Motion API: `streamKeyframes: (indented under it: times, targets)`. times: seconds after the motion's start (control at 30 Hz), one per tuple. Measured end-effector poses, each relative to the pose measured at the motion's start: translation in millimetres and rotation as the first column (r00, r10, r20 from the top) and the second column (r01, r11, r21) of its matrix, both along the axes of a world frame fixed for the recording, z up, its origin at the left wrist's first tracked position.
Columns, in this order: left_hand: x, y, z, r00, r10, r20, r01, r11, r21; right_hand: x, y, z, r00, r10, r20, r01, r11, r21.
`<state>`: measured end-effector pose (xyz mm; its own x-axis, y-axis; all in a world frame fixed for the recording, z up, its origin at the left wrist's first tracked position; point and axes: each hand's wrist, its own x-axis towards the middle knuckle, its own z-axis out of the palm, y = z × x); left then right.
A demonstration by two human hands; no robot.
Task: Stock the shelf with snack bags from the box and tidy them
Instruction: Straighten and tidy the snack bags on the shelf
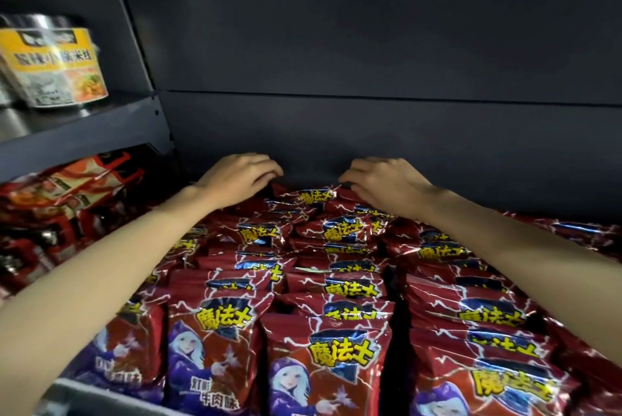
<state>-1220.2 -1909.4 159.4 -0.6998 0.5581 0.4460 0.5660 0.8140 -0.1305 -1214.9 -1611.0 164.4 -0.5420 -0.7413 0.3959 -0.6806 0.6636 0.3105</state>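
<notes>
Shelf (101, 395): filled front to back with rows of red snack bags (330, 284), upright and overlapping, yellow lettering and a hooded figure on each face. Both bare arms reached over the rows to the rearmost bags, against the dark back panel (370, 45). Left hand (240, 176): fingers curled downward onto the tops of the rear bags. Right hand (383, 181): fingers likewise bent, tips pressing a rear bag's top edge; whether either truly gripped a bag I could not tell. Neighbouring bay, left: a yellow-labelled noodle bowl (57, 65) on the upper shelf, red packets (60, 186) beneath.
</notes>
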Motion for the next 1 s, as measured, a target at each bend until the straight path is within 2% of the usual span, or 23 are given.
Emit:
streamKeyframes:
  times: [0.07,0.17,0.4,0.53,0.7,0.87,1.0]
  targets:
    - [2,-33,0,0.993,0.114,0.033,-0.114,0.993,-0.010,-4,-20,2,0.998,0.055,0.024,-0.055,0.998,-0.005]
    - [3,-64,-2,0.935,0.282,0.216,-0.275,0.959,-0.062,-8,-50,-3,0.995,0.065,0.079,-0.070,0.995,0.074]
    - [-11,-69,1,0.888,0.324,0.325,-0.295,0.946,-0.136,-14,-77,0,0.999,-0.021,0.041,0.012,0.979,0.202]
    - [-10,-66,1,0.913,0.326,0.245,-0.294,0.943,-0.158,-15,-83,-4,0.998,-0.052,0.016,0.047,0.972,0.229]
    - [-16,-39,-11,0.983,0.181,0.026,-0.180,0.983,-0.047,-20,-84,-11,0.998,-0.070,-0.003,0.069,0.973,0.221]
    - [-20,-31,-12,0.983,0.167,0.075,-0.152,0.973,-0.175,-20,-85,-14,0.995,-0.093,-0.037,0.098,0.972,0.215]
    - [-19,-46,-17,0.985,0.167,0.046,-0.160,0.978,-0.133,-18,-83,-17,0.992,-0.118,-0.038,0.123,0.974,0.188]
